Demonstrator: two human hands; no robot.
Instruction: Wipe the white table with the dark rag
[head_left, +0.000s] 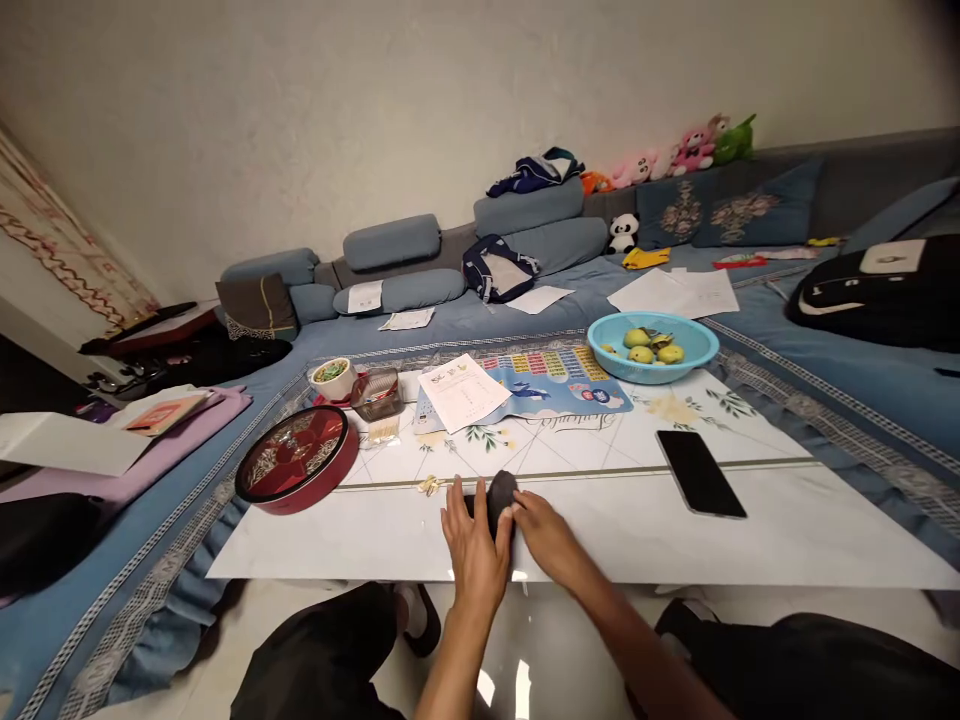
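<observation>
A small dark grey object with a rounded top is between my hands near the front edge of the table; its kind cannot be made out. My left hand lies over its left side, fingers stretched forward and thumb along the near side, holding it. Dark material also shows between those fingers. From the right, my right hand pinches its edge with thumb and fingertips. Just beyond my left fingertips lies a small yellowish item, too small to name.
A red divided tray stands at left, by a brown container and a potted succulent. Paper overlaps a blue printed mat. A blue basin holds yellow-green fruit; a phone lies right. A sofa surrounds the table.
</observation>
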